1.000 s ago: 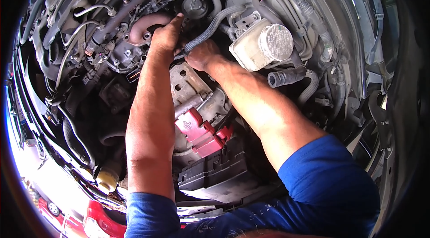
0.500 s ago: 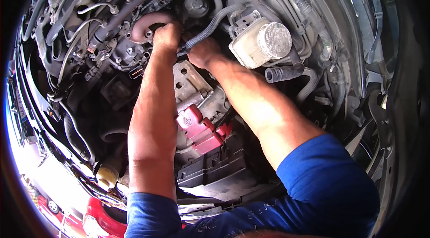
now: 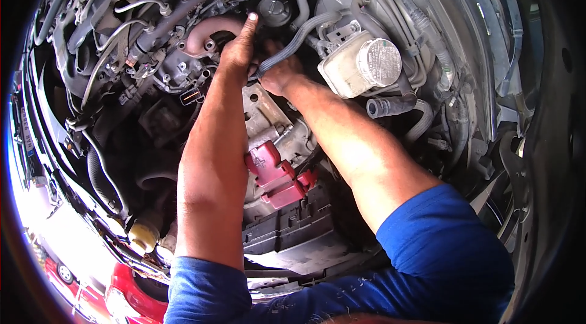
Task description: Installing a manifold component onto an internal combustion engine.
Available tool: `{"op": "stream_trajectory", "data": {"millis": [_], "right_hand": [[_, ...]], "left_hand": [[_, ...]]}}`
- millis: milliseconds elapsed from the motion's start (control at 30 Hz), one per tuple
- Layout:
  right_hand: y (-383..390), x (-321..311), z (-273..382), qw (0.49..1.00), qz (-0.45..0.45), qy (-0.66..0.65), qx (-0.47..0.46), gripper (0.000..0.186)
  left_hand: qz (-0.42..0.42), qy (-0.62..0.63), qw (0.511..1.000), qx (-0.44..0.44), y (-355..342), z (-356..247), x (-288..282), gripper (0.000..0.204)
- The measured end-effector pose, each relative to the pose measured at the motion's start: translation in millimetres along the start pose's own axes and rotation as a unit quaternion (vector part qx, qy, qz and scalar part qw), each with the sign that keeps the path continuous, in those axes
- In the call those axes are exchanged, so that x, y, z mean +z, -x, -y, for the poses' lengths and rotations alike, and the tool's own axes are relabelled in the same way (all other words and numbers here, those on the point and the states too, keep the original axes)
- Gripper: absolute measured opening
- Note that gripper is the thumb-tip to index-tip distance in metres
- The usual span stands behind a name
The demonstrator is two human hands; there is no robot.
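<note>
Both my hands reach deep into an engine bay, close together beside a curved brownish metal pipe [image 3: 213, 29]. My left hand [image 3: 238, 50] has its thumb stretched up past the pipe's end; its other fingers are hidden below. To its right, my right hand [image 3: 279, 72] is closed, its fingers curled in the shadowed gap under a ribbed grey hose [image 3: 299, 35]. What it grips, if anything, is hidden. The hose's lower end lies between the two hands. Just below them sits a flat metal bracket [image 3: 264, 110] with holes.
A whitish fluid reservoir [image 3: 346, 70] with a round cap [image 3: 379, 61] stands right of my hands. An open-ended black hose [image 3: 388, 106] lies below it. A red terminal cover [image 3: 272, 168] and a black battery [image 3: 290, 226] sit between my forearms. Metal fuel lines [image 3: 146, 7] run at upper left.
My left thumb has come up and now points upward; before, it was tucked down at the pipe. My right hand stays in about the same place. The view has shifted slightly.
</note>
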State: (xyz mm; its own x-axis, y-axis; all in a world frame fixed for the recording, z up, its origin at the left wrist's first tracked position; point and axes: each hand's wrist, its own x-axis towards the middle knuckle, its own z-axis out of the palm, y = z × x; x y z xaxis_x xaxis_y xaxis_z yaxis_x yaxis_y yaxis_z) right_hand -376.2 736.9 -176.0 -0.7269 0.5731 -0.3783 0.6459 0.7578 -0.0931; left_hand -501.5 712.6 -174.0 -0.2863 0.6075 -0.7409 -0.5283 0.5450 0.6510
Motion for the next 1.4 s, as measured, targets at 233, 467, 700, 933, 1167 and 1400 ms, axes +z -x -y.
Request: {"op": "stream_trajectory", "data": {"millis": [233, 467, 700, 933, 1167, 1400], "right_hand": [[5, -22, 5, 1.0, 0.026, 0.008, -0.005, 0.041], [6, -13, -3, 0.998, -0.052, -0.043, -0.006, 0.044], [3, -11, 0, 0.999, -0.023, -0.036, -0.018, 0.045], [2, -7, 4, 0.997, -0.076, -0.002, -0.01, 0.037], [4, -1, -5, 0.995, -0.073, -0.073, 0.009, 0.039], [-4, 7, -8, 0.996, -0.086, -0.018, -0.024, 0.042]], "left_hand": [[0.028, 0.035, 0.999, 0.006, 2, 0, -3, 0.073], [0.049, 0.034, 0.998, -0.018, -3, -4, 1, 0.07], [0.073, 0.123, 0.99, 0.004, -10, 1, -2, 0.055], [0.048, 0.165, 0.985, 0.024, -15, 8, -10, 0.053], [0.02, 0.046, 0.998, 0.031, 4, -1, -3, 0.019], [-0.107, -0.306, 0.945, 0.038, -3, -3, 5, 0.025]]}}
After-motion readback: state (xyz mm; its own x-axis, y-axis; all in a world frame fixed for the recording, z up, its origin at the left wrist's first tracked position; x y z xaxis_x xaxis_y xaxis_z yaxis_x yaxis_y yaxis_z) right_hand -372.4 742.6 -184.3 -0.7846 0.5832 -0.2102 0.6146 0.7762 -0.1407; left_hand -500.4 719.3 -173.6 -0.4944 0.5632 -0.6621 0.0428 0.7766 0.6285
